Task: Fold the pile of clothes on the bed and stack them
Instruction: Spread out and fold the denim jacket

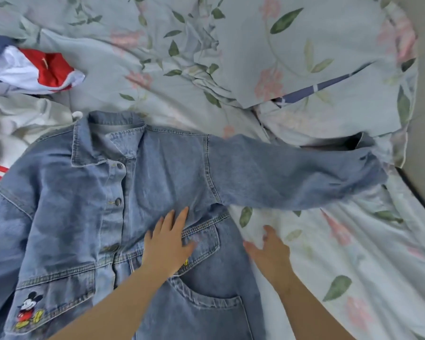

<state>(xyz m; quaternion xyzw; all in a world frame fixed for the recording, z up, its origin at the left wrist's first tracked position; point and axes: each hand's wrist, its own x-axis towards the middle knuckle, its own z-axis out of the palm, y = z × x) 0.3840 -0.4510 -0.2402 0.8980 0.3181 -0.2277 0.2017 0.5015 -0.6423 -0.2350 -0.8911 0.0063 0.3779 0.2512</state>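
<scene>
The left hand presses flat, fingers straight, on the chest of the denim jacket, spread front-up on the floral sheet. The right hand, fingers loosely spread, rests on the sheet just beside the jacket's edge, under its outstretched sleeve. Other clothes lie heaped beyond the jacket's collar, to the left.

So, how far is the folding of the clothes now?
Done: no folded stack shows. In hand: denim jacket lies spread, unfolded; left hand presses its front, right hand rests on the sheet beside it. Left: fold it, then the unfolded pile at far left.
</scene>
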